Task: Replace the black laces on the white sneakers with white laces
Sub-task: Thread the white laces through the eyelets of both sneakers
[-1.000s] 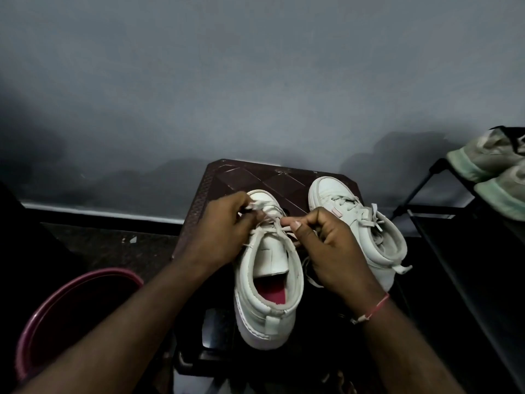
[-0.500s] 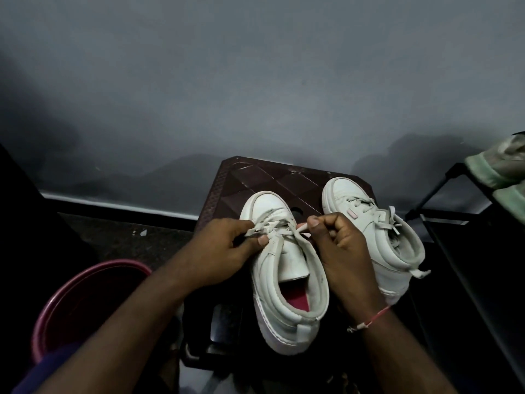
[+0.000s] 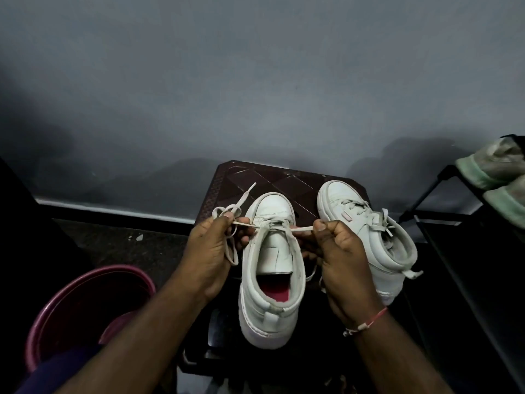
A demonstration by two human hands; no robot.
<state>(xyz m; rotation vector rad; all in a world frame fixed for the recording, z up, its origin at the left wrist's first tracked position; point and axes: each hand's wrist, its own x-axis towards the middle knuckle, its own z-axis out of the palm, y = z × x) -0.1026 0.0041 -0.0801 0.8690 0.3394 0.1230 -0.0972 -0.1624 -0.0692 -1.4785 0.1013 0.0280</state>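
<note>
Two white sneakers (image 3: 274, 251); two white laces (image 3: 301, 229); two greenish shoes (image 3: 494, 166) right of the right hand (image 3: 343, 257); one pink bucket (image 3: 110, 267) left of the left hand (image 3: 208, 251).

No readable text, label or number shows anywhere.

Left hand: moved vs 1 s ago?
Yes. The left hand has drawn left, off the near white sneaker toward the stool's left edge, pulling the white lace taut.

White lace (image 3: 302, 229) partly hidden inside right hand (image 3: 341, 257), greenish shoes (image 3: 488, 169), maybe sneakers, cut by right edge
</note>
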